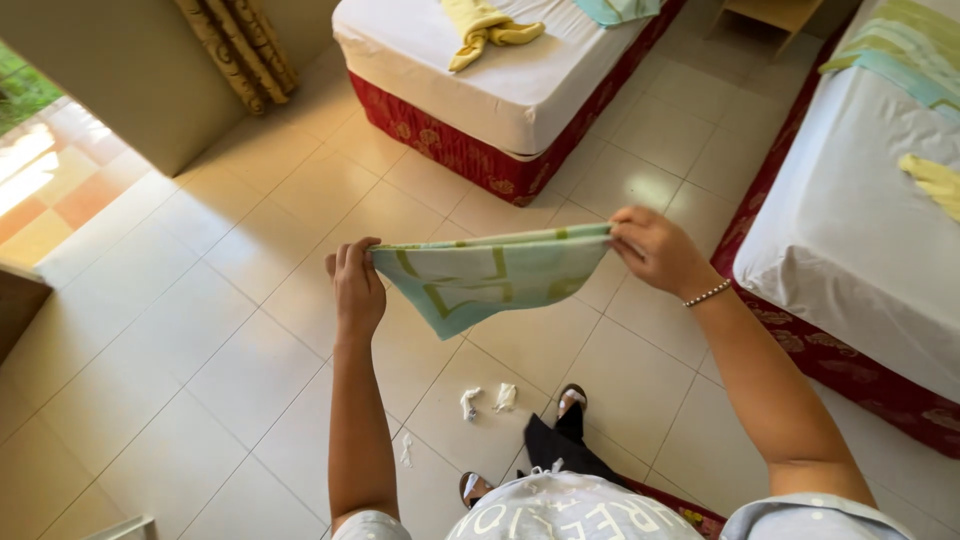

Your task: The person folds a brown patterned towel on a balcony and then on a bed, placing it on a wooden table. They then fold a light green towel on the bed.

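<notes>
a person's left hand (357, 288) and right hand (655, 250) each pinch one end of a folded pale green patterned cloth (490, 275), stretching it taut at waist height above a glossy cream tiled floor (230, 330) between two white-sheeted beds (520, 90).

Cloth (490, 280) between left hand (357, 290) and right hand (655, 250): pale turquoise, green and cream bands. Beyond hands, bed (500, 90) white, base red with gold pattern. Floor tiles (230, 300) below cream. Towel (485, 28) yellow.
</notes>
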